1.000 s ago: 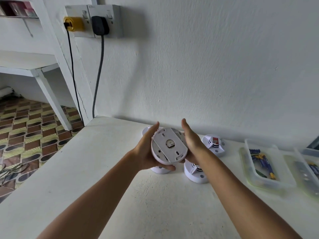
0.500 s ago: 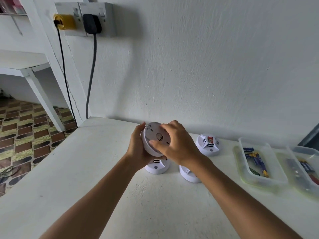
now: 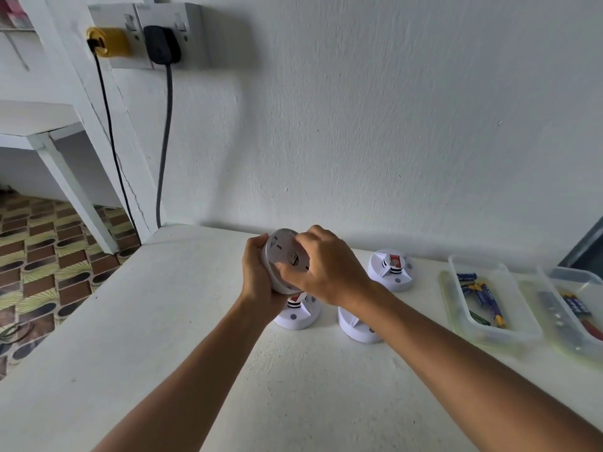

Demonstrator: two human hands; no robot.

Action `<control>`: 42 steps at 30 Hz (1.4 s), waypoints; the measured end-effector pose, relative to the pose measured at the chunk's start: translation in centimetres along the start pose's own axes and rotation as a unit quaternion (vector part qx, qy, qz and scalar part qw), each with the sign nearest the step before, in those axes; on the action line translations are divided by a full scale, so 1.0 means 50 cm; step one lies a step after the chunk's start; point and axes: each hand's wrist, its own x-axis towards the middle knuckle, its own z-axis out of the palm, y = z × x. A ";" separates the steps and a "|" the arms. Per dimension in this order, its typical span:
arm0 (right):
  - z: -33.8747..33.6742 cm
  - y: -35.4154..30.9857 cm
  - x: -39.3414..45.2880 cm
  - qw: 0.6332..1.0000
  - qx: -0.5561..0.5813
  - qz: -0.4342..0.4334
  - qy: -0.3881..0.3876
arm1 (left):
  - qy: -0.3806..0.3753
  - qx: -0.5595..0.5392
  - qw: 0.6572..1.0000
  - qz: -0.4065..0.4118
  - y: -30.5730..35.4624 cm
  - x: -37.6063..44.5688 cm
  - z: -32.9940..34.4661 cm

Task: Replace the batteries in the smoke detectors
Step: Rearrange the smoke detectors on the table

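A smooth white plastic smoke detector (image 3: 283,261) sits above a matt, slightly gritty painted table (image 3: 163,321); translucent plastic containers (image 3: 489,324) hold glossy-wrapped batteries (image 3: 487,296), and the wall (image 3: 391,125) shows rough plaster.

Left hand (image 3: 257,275) cupped around the smoke detector (image 3: 284,256) from the left; right hand (image 3: 326,269) curled over its back, forearms converging.

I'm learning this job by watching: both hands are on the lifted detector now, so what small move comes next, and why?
Probably twist the back plate off. The left hand grips the detector by its rim, back facing the person, and the right hand lies curled over that back. No batteries show yet, so it likely needs opening first.
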 end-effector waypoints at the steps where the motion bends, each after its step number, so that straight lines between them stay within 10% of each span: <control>1: 0.002 -0.002 0.000 1.000 0.005 0.004 0.001 | 0.003 -0.005 1.000 0.007 0.000 0.001 0.000; 24: 0.017 -0.011 -0.009 0.998 -0.029 0.055 0.000 | 0.025 -0.051 0.996 0.069 -0.021 0.014 0.016; 37: 0.055 0.045 -0.062 0.950 0.235 -0.062 0.197 | -0.083 -0.130 0.988 0.024 0.029 0.015 0.001; 42: 0.051 0.008 -0.048 0.857 0.464 0.141 0.176 | -0.102 -0.150 0.983 0.011 0.030 0.016 -0.006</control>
